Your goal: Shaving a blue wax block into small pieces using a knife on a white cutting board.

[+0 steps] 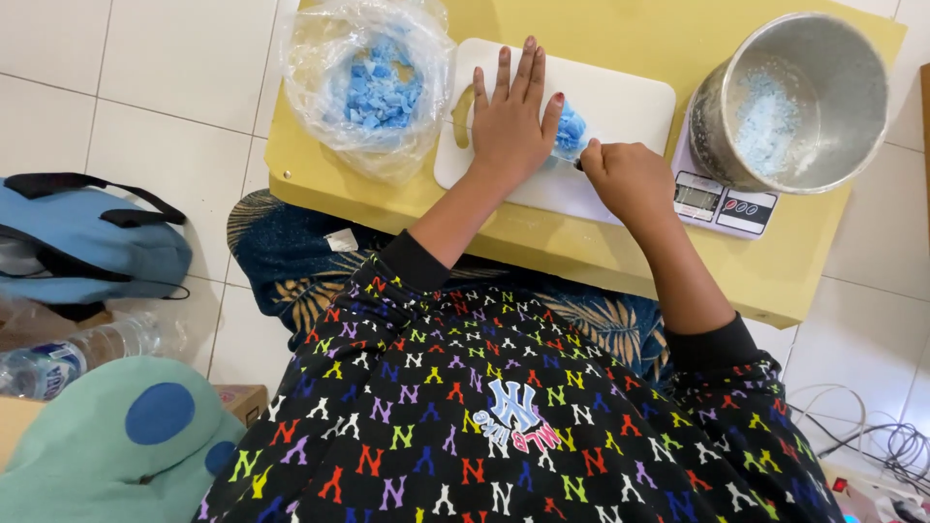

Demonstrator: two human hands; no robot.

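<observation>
Between the 2 hands, on the white cutting board [620, 102], lies the blue lump [571, 128], and that gap is the relation that matters. The lump sits just right of the left hand [511, 121] and just above and left of the right hand [628, 174], touching or nearly touching both. It is small and chunky; most of it is hidden by the left thumb side, so its long axis cannot be told.

The left hand lies flat, palm down, fingers spread and pointing away from the body, its thumb edge pressed against the lump. It grasps nothing; it only bears down on the board and steadies the lump.

The right hand is curled into a closed fist around something slim and dark, likely a knife handle, whose tip points toward the lump. The blade itself is too hidden to confirm.

Left of the flat hand, a clear plastic bag [368, 82] holds more blue pieces. Right of the fist, a metal pot [799, 97] dusted with pale blue powder stands on a small kitchen scale [727, 203]. All rest on the yellow table [542, 247].
</observation>
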